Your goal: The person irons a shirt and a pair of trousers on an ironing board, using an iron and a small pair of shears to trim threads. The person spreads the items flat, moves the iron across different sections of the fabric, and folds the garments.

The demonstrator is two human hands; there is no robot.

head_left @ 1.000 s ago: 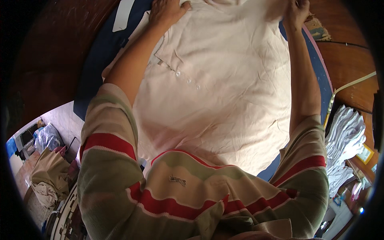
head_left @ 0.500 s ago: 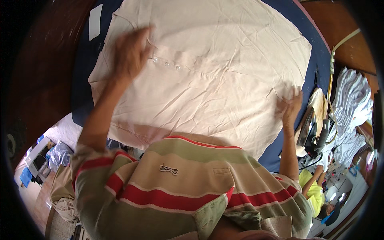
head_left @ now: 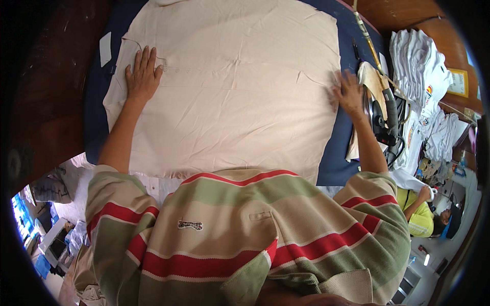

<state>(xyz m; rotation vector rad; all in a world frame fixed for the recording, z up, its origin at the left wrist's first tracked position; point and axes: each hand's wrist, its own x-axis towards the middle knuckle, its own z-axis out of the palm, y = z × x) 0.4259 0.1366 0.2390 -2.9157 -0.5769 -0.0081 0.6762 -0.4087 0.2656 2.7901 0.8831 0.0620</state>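
**Both palms flat on a cream shirt spread over a blue board**

At the far left, low in the frame, a cluttered floor area shows through the fisheye rim; its contents are too small and warped to name beyond some bundled cloth (head_left: 48, 187). Above it the dark wooden surface (head_left: 56, 86) is mostly in shadow.

A small white tag (head_left: 105, 48) lies on the blue pad (head_left: 97, 107) just beside the shirt's left edge. The left hand (head_left: 142, 75) rests palm down, fingers spread and slightly apart, on the cream shirt (head_left: 240, 92) near its button placket. It grips nothing.

The shirt lies flat and creased across the pad, covering most of it. Its top edge is cut off by the frame, and its near hem is hidden behind the person's striped shirt (head_left: 245, 234), which fills the lower middle.

The right hand (head_left: 349, 93) lies open at the shirt's right edge, fingers splayed; it is blurred, so I cannot tell how firmly it presses. Just right of it stands an iron (head_left: 384, 115), partly hidden behind the forearm, with a tan cloth (head_left: 371, 76) at its top. Further right is a stack of white shirts (head_left: 418, 66). At the lower right another person in a yellow top (head_left: 419, 217) is partly cut off by the rim.
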